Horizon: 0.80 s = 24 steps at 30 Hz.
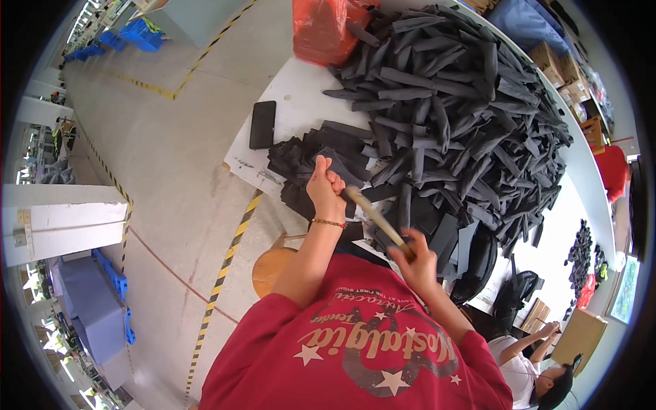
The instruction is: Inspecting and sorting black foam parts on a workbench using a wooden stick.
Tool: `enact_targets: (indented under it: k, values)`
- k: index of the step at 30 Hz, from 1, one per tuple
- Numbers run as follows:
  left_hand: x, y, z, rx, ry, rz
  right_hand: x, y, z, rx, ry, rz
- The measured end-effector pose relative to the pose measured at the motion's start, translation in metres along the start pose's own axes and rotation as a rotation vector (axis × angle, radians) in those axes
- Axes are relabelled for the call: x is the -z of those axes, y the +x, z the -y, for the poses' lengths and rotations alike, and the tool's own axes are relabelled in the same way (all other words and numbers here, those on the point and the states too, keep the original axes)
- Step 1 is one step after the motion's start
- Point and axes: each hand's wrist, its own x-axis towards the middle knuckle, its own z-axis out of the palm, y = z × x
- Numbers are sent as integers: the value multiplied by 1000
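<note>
Evidently gripped at both ends: stick (376, 219) clenched by left hand (326, 188) and right hand (417, 263), fingers closed tight, slanting between them, presumably for leverage over black strips (444, 102) just beyond the fingertips.

A flat black rectangular case (262, 124) lies near the edge of the white surface (294, 96), apart from the rest. A crumpled orange-red plastic bag (321, 27) sits at the far end. On the grey concrete floor (171, 150) run yellow-and-black striped tape lines (229, 256), and a round tan wooden stool (270, 268) stands below. Blue plastic crates (140, 33) rest far off. Another person in a white top (519, 369) sits nearby, beside brown cardboard boxes (577, 335).
</note>
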Motion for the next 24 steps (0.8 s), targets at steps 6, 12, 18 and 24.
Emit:
enact_targets:
  k: [6, 12, 18, 24]
  values:
    - [-10, -19, 16, 61, 153, 48, -40, 82, 18, 247, 261, -225]
    - [-2, -38, 5, 138, 919, 1066, -25, 107, 4, 328, 105, -162]
    - [-19, -57, 7, 116, 881, 910, -1, 168, 37, 257, 183, -522]
    - [59, -57, 12, 50, 1032, 898, 68, 288, 78, 137, 359, -789]
